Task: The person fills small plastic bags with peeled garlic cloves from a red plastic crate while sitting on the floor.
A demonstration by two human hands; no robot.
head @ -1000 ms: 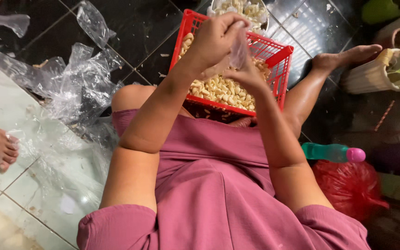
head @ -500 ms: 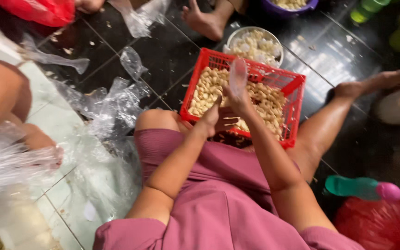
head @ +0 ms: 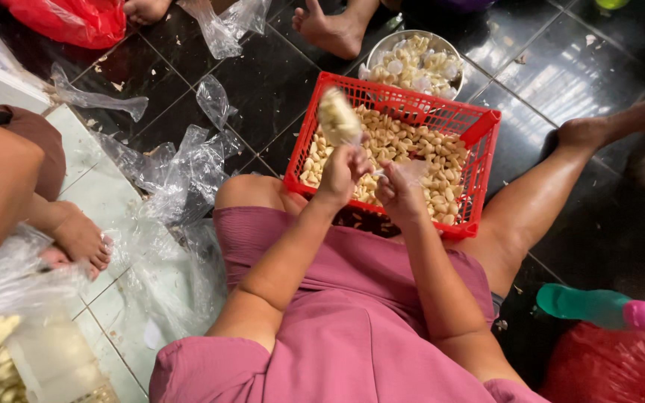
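The dark tiled floor (head: 561,67) carries everything, and I sit on it with my legs spread so the work lies between my knees; off its left edge runs a paler tiled step (head: 76,149), strewn with crumpled clear plastic bags (head: 181,172), where another person's foot (head: 80,239) rests. The red plastic crate (head: 479,149) sits tight against my lap, its near edge touching my thighs, close enough that both hands work over it without reaching; it is filled with pale, peeled-looking cloves or nuts in a loose layer, and I cannot tell which they are. Just beyond the crate's far edge, touching it or nearly so, stands a round metal bowl (head: 382,48) heaped with similar pale pieces, some whiter. By my right knee a green bottle with a pink cap (head: 599,307) lies on its side beside a red plastic bag (head: 614,369); another red bag (head: 61,19) lies at the far left corner. My left hand (head: 343,170) is clenched round the neck of a small clear bag stuffed with the pale pieces (head: 337,116), holding it upright above the crate so spills drop back in; my right hand (head: 401,195), over the crate's near edge, pinches a bit of thin clear plastic (head: 412,172) between fingertips.
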